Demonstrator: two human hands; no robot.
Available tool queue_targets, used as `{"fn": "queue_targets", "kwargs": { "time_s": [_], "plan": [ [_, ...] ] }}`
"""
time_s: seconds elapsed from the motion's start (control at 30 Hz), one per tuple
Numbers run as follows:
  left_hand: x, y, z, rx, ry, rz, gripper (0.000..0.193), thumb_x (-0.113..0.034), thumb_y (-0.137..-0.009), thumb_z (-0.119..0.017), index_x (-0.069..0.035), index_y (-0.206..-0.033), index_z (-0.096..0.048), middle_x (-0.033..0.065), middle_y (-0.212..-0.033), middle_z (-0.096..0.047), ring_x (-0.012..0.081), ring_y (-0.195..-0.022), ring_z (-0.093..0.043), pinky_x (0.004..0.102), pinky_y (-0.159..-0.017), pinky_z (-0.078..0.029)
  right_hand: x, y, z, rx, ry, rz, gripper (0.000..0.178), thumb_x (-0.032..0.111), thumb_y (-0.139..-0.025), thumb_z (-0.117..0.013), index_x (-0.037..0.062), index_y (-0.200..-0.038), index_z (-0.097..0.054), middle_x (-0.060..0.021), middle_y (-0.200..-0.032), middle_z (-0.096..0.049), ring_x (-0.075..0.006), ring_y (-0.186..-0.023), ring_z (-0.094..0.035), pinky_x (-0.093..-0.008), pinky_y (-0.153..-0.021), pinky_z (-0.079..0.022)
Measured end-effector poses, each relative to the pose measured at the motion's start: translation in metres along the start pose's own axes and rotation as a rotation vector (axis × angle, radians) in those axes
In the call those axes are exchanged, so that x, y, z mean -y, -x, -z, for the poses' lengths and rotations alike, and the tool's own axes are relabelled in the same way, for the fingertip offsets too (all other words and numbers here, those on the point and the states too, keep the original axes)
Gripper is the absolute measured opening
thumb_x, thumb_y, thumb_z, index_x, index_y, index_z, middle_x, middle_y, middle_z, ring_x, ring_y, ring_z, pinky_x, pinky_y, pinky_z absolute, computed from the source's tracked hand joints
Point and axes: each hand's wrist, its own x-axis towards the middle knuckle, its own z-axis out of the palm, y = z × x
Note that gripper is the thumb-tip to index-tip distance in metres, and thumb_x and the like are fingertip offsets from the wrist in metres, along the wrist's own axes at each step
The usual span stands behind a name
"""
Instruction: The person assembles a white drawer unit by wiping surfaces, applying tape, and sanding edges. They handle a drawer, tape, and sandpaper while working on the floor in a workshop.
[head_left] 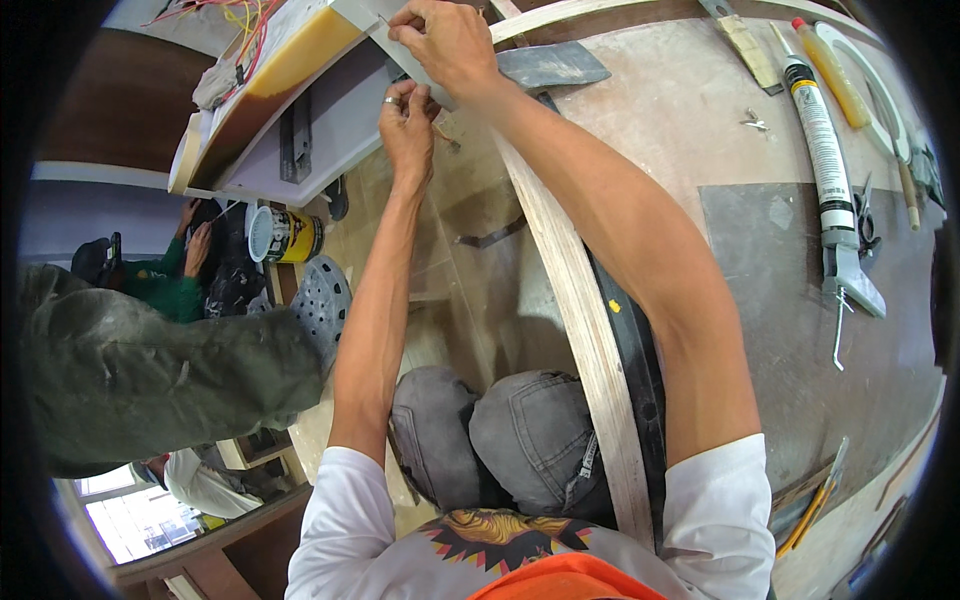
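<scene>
Both my hands are at the end of a pale panel strip (pixel 412 65) on a curved cabinet piece (pixel 300 85) with a yellow and brown edge. My right hand (pixel 445 45) bends over the top of the strip, its thumb and fingers pinched together. Just below it, my left hand (pixel 408 135), with a ring on one finger, closes its fingertips at the strip's lower edge. Whatever lies between the fingers of either hand is too small or hidden to name. A grey flat blade (pixel 555 65) rests right of my right wrist.
A workbench with a plywood edge (pixel 575 300) carries a caulking gun (pixel 828 170), scissors (pixel 866 222), a putty knife (pixel 745 45) and a yellow bottle (pixel 835 75). Loose wires (pixel 245 35) top the cabinet piece. At left are a co-worker's leg (pixel 180 360), a green-sleeved person (pixel 165 280) and a yellow bucket (pixel 292 236).
</scene>
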Motion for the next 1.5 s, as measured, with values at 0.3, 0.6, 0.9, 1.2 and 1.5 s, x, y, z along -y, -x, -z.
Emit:
{"fn": "queue_targets", "kwargs": {
  "time_s": [0.3,0.6,0.9,1.2,1.5],
  "plan": [
    [0.001,0.005,0.000,0.013,-0.170,-0.075,0.012,-0.013,-0.103,-0.063,-0.003,-0.108,-0.065,0.0019,-0.089,-0.065,0.0103,-0.081,-0.061,0.0274,-0.073,-0.052,0.006,0.002,0.014,0.013,-0.083,0.036,0.018,0.018,-0.091,-0.065,0.0015,-0.096,-0.070,-0.0211,-0.094,-0.073,-0.0417,-0.092,-0.069,-0.0496,-0.081,-0.053],
    [-0.002,0.000,0.001,0.034,-0.179,-0.068,0.018,-0.016,-0.104,-0.063,0.000,-0.112,-0.062,0.0052,-0.098,-0.064,0.0133,-0.086,-0.065,0.0309,-0.081,-0.061,0.001,-0.004,0.009,0.006,-0.106,0.077,0.016,0.016,-0.091,-0.065,0.0017,-0.097,-0.069,-0.0198,-0.091,-0.073,-0.0387,-0.089,-0.071,-0.0453,-0.080,-0.055],
    [-0.011,-0.001,-0.010,-0.048,-0.205,0.003,0.021,-0.017,-0.102,-0.065,0.002,-0.111,-0.066,0.0055,-0.099,-0.068,0.0131,-0.088,-0.066,0.0295,-0.077,-0.059,0.006,-0.009,0.007,-0.001,-0.076,0.054,0.014,0.013,-0.090,-0.070,0.0018,-0.098,-0.071,-0.0162,-0.085,-0.074,-0.0272,-0.080,-0.073,-0.0376,-0.075,-0.056],
    [-0.012,-0.002,-0.016,-0.165,-0.114,0.014,0.019,-0.019,-0.096,-0.071,-0.001,-0.101,-0.074,0.0094,-0.081,-0.074,0.0169,-0.071,-0.066,0.0326,-0.068,-0.052,-0.002,-0.014,0.006,0.098,-0.008,0.061,0.024,0.020,-0.095,-0.074,0.0003,-0.107,-0.074,-0.0050,-0.093,-0.075,-0.0108,-0.085,-0.068,-0.0261,-0.079,-0.053],
    [-0.029,0.003,-0.012,-0.121,-0.235,0.022,0.024,-0.022,-0.098,-0.065,-0.001,-0.105,-0.074,0.0098,-0.086,-0.074,0.0179,-0.077,-0.067,0.0346,-0.073,-0.052,-0.005,-0.014,0.006,0.068,0.104,0.083,0.021,0.018,-0.096,-0.074,-0.0011,-0.106,-0.072,-0.0061,-0.091,-0.075,-0.0104,-0.082,-0.069,-0.0253,-0.075,-0.054]
  ]
}}
